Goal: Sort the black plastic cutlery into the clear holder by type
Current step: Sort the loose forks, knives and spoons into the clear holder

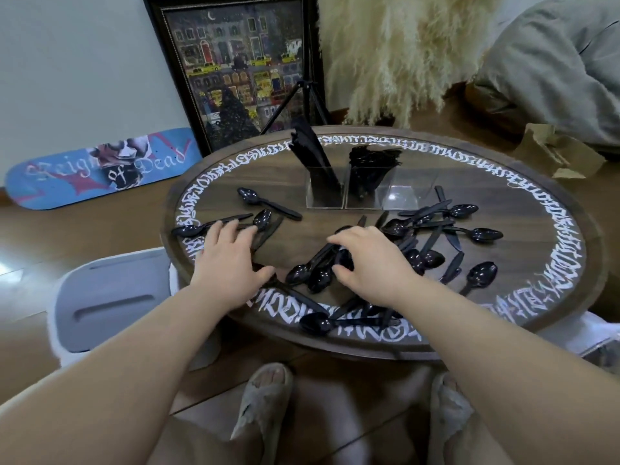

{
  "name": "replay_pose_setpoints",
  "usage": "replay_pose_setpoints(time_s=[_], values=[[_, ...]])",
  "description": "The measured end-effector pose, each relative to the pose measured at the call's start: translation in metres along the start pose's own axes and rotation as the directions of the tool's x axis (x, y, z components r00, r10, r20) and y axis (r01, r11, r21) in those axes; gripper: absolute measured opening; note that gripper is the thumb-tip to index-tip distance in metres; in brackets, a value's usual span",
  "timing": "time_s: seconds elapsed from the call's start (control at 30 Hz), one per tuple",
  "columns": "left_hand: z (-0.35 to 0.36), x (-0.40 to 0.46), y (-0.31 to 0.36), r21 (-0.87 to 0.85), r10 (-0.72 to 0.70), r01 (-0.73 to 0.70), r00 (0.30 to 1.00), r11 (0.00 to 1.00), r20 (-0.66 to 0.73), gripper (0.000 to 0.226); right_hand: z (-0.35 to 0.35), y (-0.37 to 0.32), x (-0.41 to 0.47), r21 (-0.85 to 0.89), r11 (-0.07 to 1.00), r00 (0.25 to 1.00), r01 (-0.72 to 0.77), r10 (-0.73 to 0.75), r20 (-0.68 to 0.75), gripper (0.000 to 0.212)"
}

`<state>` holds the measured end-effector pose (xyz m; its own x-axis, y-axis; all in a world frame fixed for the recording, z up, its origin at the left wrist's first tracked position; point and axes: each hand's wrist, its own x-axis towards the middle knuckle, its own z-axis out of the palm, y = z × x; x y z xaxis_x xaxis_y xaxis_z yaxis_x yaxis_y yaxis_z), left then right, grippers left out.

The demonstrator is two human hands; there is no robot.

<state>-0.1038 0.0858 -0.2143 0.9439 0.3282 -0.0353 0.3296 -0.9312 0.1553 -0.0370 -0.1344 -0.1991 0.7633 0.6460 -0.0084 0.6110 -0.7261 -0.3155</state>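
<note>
Nearest: two feet in grey slippers (pixel 265 401) on the floor, below desk edge. Round wooden desk (pixel 550 229) w/ white lettering round its rim. Near rim: one black spoon (pixel 315 323) lying across the lettering. Left hand (pixel 228 260) palm down, fingers straight, fingertips resting on loose cutlery at left; grips nothing. Right hand (pixel 369 260) at centre, fingers curled round a bunch of spoons (pixel 312 270), bowls pointing near-left. Right of it: scattered pile of spoons and knives (pixel 436 236), flat on desk. Far centre: clear holder (pixel 362 189), 3 compartments. Left compartment holds knives, upright-tilted; middle holds forks, approx.; right compartment appears unfilled. Beyond desk: framed picture (pixel 231 72), skateboard deck (pixel 100 169) far left.
</note>
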Motion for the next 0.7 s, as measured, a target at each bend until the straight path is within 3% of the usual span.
replay_pose_setpoints(time_s=[0.17, 0.33, 0.53, 0.7], values=[[-0.002, 0.028, -0.031, 0.096, -0.146, 0.139, 0.987, 0.986, 0.073, 0.113, 0.012, -0.027, 0.042, -0.001, 0.997, 0.997, 0.073, -0.073, -0.004, 0.056], [0.013, 0.038, -0.044, 0.052, -0.187, 0.181, 0.966, 0.982, 0.177, 0.117, 0.024, -0.047, 0.096, -0.028, 0.995, 0.992, 0.097, -0.094, 0.078, 0.057], [0.015, 0.039, -0.037, 0.057, -0.035, 0.025, 0.982, 0.998, 0.185, 0.105, 0.038, -0.046, 0.121, -0.067, 0.998, 0.977, 0.022, -0.007, 0.212, 0.057], [0.019, 0.037, -0.017, -0.026, 0.179, -0.177, 0.967, 0.984, 0.18, 0.092, 0.038, -0.027, 0.097, -0.174, 0.983, 0.99, 0.061, -0.037, 0.138, 0.036]])
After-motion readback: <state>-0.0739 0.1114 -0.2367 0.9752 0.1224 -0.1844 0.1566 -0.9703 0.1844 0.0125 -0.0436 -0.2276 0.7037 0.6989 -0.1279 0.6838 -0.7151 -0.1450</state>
